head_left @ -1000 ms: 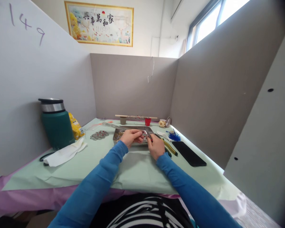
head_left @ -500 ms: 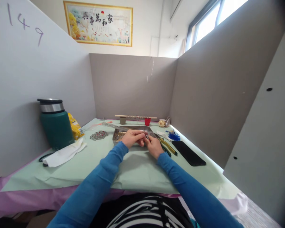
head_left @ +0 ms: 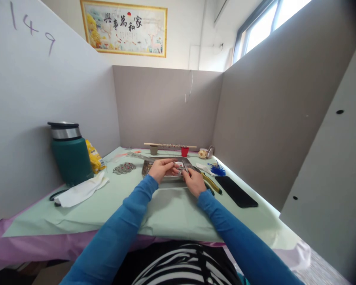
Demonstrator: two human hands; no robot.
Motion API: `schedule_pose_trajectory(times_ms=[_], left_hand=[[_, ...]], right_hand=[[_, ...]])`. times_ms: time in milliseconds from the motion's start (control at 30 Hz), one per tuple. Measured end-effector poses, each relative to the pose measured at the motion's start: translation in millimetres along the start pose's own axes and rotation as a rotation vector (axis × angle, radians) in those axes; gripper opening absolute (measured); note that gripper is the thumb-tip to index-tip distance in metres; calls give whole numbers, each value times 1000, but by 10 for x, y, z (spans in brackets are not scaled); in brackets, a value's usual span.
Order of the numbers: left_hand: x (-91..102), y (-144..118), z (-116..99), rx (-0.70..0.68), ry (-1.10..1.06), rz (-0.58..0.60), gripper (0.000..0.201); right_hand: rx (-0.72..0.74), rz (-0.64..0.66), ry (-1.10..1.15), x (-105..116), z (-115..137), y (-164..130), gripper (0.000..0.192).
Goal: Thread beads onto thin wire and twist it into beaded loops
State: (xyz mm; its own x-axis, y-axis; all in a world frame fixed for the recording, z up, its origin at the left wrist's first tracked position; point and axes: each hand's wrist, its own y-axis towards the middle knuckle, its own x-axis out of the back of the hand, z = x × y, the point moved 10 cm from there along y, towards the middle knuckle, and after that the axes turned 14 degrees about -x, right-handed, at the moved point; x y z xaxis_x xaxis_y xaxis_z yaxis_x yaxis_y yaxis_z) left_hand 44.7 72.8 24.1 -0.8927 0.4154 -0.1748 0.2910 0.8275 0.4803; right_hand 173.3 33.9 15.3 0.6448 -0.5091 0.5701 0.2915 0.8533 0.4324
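Above the metal tray [head_left: 178,180], my left hand [head_left: 161,169] is closed in a pinch, its fingertips pointing right. Whatever small thing it pinches is too fine to make out. My right hand [head_left: 194,182] is closed around a slim metal tool [head_left: 184,165] whose tip points up and away; its exact kind is not clear. A small gap separates the fingertips of the two hands. Both hands partly hide the tray and its contents.
Yellow-and-black-handled pliers [head_left: 213,183] and a black phone [head_left: 236,191] lie to the right. A beaded chain pile [head_left: 124,168], white cloth [head_left: 81,190] and green bottle [head_left: 69,158] are at left. Behind, a rod [head_left: 150,144] rests across a red cup [head_left: 184,151] and another cup.
My hands have drawn slightly apart; the left shifted a little left. The metal tool in my right hand now shows more clearly. The view has tilted slightly.
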Motion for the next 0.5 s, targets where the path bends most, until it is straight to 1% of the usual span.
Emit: schedule_pose_trajectory(times_ms=[67, 133, 267, 367, 500], left_hand=[[64, 21, -3, -34, 172, -35, 27], [77, 35, -35, -96, 359, -31, 27], [25, 20, -138, -244, 683, 17, 23], [-9, -3, -185, -319, 835, 44, 23], [-21, -15, -211, -368, 977, 44, 24]], right_hand=[[42, -62, -50, 51, 45, -23, 32], [100, -108, -122, 70, 105, -56, 28], [153, -107, -255, 5, 152, -96, 22], [162, -97, -329, -42, 159, -111, 21], [154, -90, -421, -80, 159, -124, 20]])
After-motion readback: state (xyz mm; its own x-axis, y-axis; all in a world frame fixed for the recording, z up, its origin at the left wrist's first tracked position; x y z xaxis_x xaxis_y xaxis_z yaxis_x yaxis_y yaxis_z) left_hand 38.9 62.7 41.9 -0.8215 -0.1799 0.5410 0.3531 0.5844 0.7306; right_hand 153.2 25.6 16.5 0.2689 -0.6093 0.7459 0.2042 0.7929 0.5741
